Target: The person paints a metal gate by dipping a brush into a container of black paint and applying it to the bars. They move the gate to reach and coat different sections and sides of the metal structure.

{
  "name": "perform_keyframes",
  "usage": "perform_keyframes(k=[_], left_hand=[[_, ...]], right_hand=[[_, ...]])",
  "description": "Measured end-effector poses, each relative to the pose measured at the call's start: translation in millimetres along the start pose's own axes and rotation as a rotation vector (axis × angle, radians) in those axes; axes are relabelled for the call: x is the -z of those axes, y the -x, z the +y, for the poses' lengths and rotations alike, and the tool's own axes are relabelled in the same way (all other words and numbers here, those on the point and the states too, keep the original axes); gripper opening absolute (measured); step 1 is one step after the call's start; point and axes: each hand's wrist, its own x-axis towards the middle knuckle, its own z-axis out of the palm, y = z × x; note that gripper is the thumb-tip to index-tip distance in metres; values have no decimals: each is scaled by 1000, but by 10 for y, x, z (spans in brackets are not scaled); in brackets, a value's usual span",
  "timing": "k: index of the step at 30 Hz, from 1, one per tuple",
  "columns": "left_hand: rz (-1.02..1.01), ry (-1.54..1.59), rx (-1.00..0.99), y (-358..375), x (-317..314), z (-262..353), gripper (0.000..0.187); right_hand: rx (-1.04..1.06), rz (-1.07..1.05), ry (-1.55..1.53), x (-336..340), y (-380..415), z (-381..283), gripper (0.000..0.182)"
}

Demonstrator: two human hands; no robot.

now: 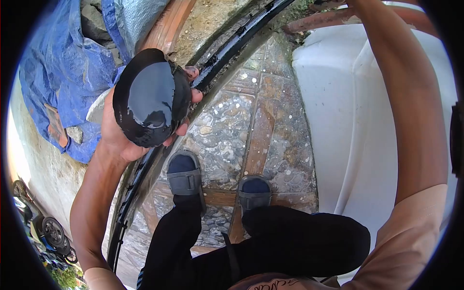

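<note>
My left hand (116, 133) is wrapped round a black cup-like container (183, 99), its thumb side below and its fingertips showing on the right. Glossy black liquid that looks like paint (150, 92) lies inside, reflecting the sky. A long black rail or pipe (220, 60) with a shiny surface runs diagonally behind the container. At the top edge, my right hand (329, 4) is mostly cut off, close to the far end of the rail. Its fingers are too hidden to show what they hold.
Blue tarpaulin (58, 87) and stones (94, 23) lie at the left. My sandalled feet (184, 176) stand on speckled stone paving (220, 130). A large white smooth object (333, 111) stands at the right. Motorbikes (53, 232) show at lower left; a reddish pipe (321, 21) crosses the top.
</note>
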Motion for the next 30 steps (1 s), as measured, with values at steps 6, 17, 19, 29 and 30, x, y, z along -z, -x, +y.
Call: perform_keyframes(k=[6,17,19,29,30], left_hand=[[-69,80,-76,5,195,62,78],[-20,209,-135,60,358,53,71],[-77,187,-140,50,362,73,71],[-51,190,-152,57,399,95,78],[-27,152,-158,59,398,93,87]], right_hand=[[72,-97,-19,-152,-379,171,17],[157,-167,-45,-320,-501,268,14],[178,-172,-45,-309,-498,300,14],[201,-259,-57,-249,-613,337,14],[95,-248,-97,-277,-613,287,14]])
